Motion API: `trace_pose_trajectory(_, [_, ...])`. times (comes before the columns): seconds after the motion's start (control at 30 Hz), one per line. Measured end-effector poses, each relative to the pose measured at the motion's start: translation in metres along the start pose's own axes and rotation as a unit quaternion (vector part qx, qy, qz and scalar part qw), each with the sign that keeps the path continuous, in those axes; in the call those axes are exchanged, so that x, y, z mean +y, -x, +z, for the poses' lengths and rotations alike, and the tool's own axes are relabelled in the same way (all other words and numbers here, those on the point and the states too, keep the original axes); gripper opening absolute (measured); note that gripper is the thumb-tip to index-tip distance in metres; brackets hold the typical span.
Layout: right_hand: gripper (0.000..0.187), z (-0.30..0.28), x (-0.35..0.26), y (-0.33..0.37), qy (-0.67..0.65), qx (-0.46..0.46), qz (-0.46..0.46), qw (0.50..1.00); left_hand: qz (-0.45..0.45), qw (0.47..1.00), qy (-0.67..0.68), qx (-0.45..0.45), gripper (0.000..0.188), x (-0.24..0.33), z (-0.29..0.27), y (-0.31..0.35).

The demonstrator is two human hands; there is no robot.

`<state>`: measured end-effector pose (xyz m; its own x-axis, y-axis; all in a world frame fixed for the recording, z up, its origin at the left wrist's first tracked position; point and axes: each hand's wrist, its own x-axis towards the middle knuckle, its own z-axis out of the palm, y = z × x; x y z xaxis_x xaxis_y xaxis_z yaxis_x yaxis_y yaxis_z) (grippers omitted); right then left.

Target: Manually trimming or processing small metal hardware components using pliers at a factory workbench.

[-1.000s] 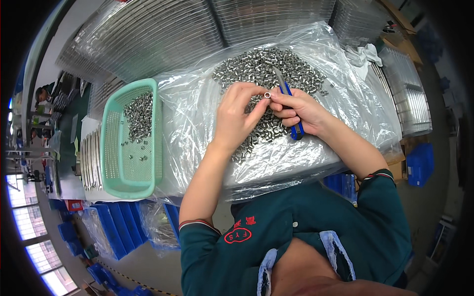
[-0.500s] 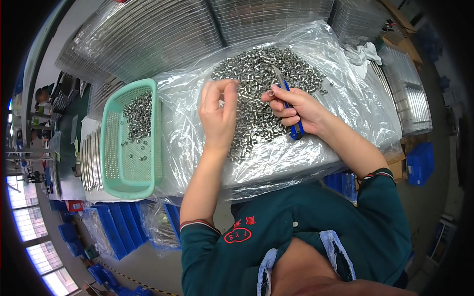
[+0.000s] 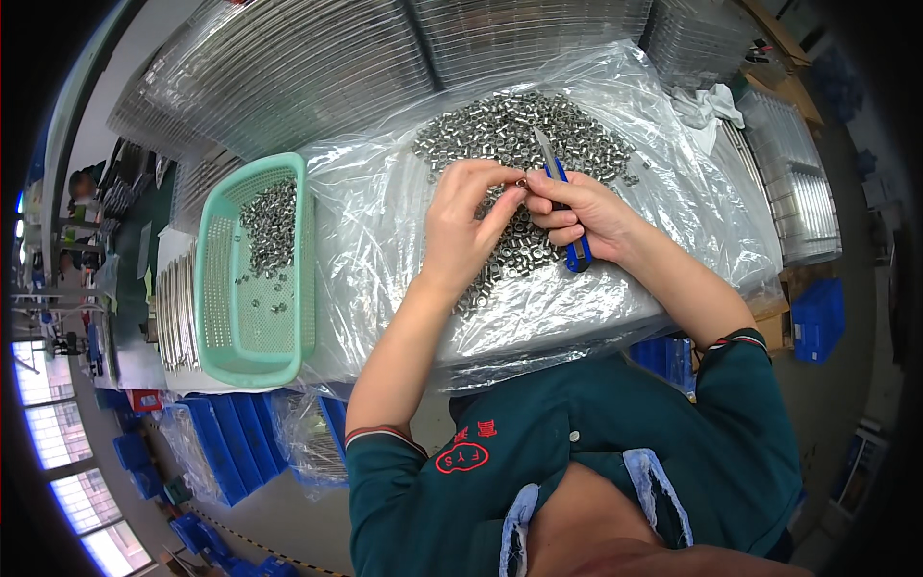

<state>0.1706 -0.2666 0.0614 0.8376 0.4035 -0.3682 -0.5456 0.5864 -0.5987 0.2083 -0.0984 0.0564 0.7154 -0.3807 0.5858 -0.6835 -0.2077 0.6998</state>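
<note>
left hand (image 3: pixel 461 219): pinching small metal ring (image 3: pixel 522 183) off its right side | right hand (image 3: pixel 598 215): gripping blue utility knife (image 3: pixel 555 170), just right of ring | knife axis near–far, blade (image 3: pixel 545 147) far

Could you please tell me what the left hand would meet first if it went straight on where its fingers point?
The left hand would likely meet the small metal piece between both hands, then the right hand, though depth is unclear.

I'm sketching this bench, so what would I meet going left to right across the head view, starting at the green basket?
Green basket → left hand → right hand → pale cloth → right-side clear plastic stack.
</note>
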Motion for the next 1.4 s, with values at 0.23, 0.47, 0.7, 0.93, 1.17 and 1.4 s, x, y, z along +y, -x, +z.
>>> trace_pose_trajectory(0.23, [0.013,0.001,0.000,0.000,0.002,0.002,-0.001,1.000,0.016,1.000,-0.020,-0.001,0.014,-0.001,-0.001,0.000])
trace_pose_trajectory(0.47, [0.012,0.000,0.000,0.000,0.004,0.005,0.004,1.000,0.039,0.998,-0.048,0.005,0.015,0.002,-0.001,-0.001])
trace_pose_trajectory(0.7, [0.013,-0.001,0.000,0.000,0.001,0.004,-0.005,1.000,0.017,1.000,-0.015,0.000,0.016,-0.002,0.000,0.000])
trace_pose_trajectory(0.93, [0.014,0.000,0.000,-0.001,0.007,0.009,0.001,1.000,0.009,1.000,-0.019,-0.012,0.017,-0.005,-0.001,0.002])
trace_pose_trajectory(1.17, [0.014,0.001,0.001,-0.001,0.015,0.005,-0.012,1.000,0.035,0.998,-0.045,-0.006,0.022,-0.001,0.001,0.001])
trace_pose_trajectory(1.4, [0.014,0.005,-0.002,0.002,0.048,0.016,-0.026,0.998,0.003,1.000,0.018,0.004,0.024,0.003,-0.003,0.000])
